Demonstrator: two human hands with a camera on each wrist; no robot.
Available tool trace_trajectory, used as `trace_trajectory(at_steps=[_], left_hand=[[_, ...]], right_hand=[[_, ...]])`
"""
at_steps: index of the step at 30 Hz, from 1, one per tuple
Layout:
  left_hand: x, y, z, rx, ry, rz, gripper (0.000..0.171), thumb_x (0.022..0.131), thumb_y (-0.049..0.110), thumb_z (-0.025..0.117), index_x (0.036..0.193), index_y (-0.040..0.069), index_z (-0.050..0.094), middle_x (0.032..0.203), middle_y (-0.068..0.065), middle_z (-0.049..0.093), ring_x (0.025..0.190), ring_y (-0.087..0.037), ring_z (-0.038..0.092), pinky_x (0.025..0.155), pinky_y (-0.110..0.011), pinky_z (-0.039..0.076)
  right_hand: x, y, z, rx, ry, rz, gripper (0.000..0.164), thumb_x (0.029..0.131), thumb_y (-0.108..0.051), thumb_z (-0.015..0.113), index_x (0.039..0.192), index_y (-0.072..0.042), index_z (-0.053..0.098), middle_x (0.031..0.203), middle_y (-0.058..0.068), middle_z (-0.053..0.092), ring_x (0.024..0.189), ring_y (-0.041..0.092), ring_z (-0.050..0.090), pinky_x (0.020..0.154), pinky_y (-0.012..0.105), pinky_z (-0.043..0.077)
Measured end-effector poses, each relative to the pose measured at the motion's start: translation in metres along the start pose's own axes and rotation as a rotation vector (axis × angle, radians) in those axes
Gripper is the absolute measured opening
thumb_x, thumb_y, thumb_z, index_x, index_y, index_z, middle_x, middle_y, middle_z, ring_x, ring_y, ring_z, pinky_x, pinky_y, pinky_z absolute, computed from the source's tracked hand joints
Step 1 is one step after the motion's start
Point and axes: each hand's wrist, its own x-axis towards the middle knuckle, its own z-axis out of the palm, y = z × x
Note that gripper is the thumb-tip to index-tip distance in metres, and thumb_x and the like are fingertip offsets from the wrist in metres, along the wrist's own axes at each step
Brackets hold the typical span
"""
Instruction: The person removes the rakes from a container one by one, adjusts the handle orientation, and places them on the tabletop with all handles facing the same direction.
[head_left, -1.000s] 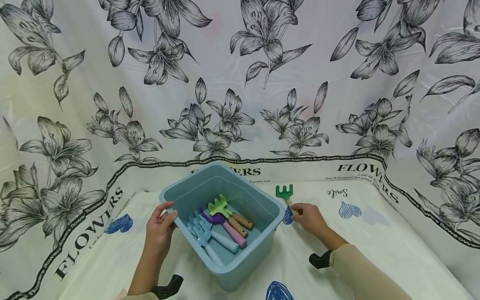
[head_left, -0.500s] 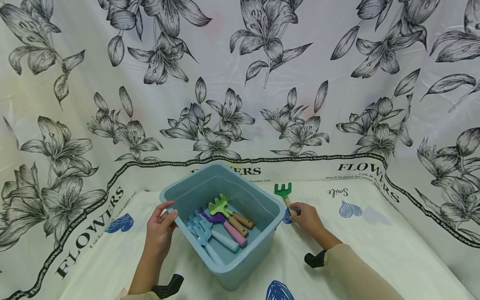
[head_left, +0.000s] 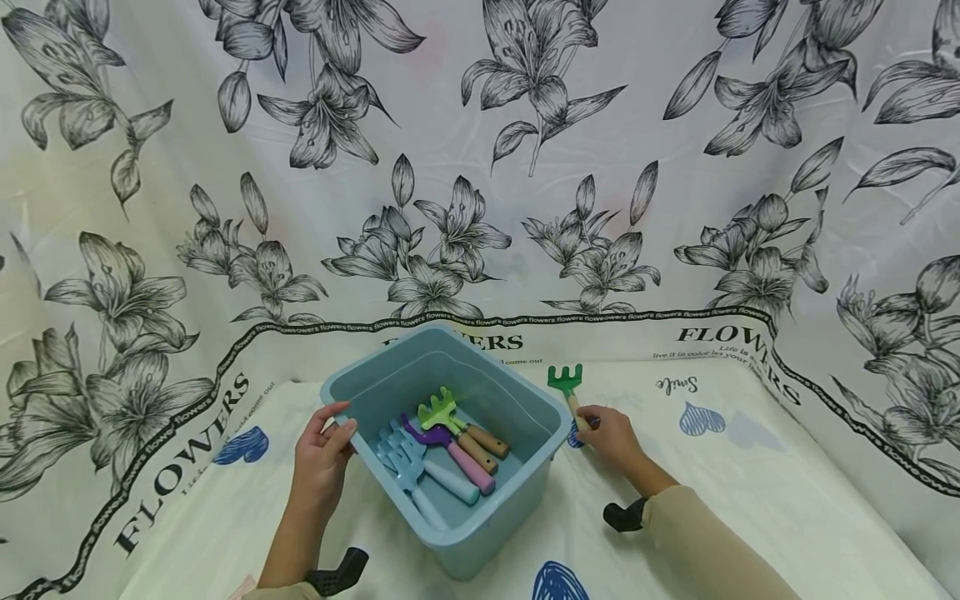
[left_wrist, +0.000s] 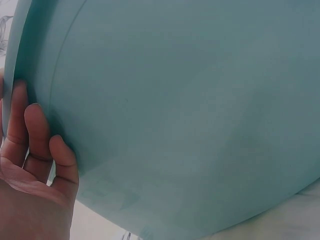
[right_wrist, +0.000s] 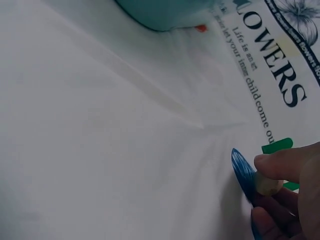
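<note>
A blue-grey plastic bin [head_left: 495, 533] stands tilted on the cloth, its open top facing me. My left hand [head_left: 322, 454] grips the bin's left rim, thumb on one side and fingers on the other; in the left wrist view several fingers [left_wrist: 37, 130] lie against the bin's outer wall. To the right of the bin my right hand [head_left: 611, 437] pinches the light wooden handle of a small green hand rake [head_left: 565, 379], whose prongs point away from me. Inside the bin lie light blue rakes [head_left: 405, 462], a purple rake [head_left: 435, 435] with a pink handle, and lime green rakes [head_left: 441, 410] with wooden handles.
A white cloth [head_left: 675, 533] printed with blue hearts [head_left: 701, 419] covers the surface. Behind it and at both sides hangs a flower-printed curtain [head_left: 517, 242]. A dark wrist camera mount [head_left: 626, 515] sits at each sleeve.
My right hand and the green rake have shifted slightly left, toward the bin, and the rake's head has tipped a little left. The left hand and the bin stay as they were.
</note>
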Motion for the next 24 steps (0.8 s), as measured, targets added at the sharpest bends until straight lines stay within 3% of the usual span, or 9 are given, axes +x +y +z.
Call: trace_trajectory(at_steps=[16, 24], left_hand=[[0.0, 0.0, 0.001, 0.001, 0.013, -0.008, 0.044, 0.097, 0.017, 0.062, 0.134, 0.006, 0.042, 0.089, 0.005, 0.072, 0.086, -0.013, 0.067, 0.088, -0.027, 0.05], [0.0, 0.0, 0.001, 0.006, 0.014, -0.001, 0.044, 0.096, 0.02, 0.063, 0.133, 0.008, 0.043, 0.091, 0.006, 0.072, 0.087, -0.013, 0.068, 0.088, -0.026, 0.05]], right_hand=[[0.013, -0.003, 0.012, -0.005, 0.031, -0.005, 0.036, 0.082, -0.005, 0.074, 0.117, -0.004, 0.066, 0.108, 0.009, 0.065, 0.089, 0.024, 0.056, 0.08, 0.04, 0.05], [0.012, -0.003, 0.011, 0.011, 0.023, 0.036, 0.036, 0.083, -0.007, 0.073, 0.118, -0.006, 0.066, 0.11, 0.01, 0.064, 0.091, 0.025, 0.056, 0.082, 0.041, 0.051]])
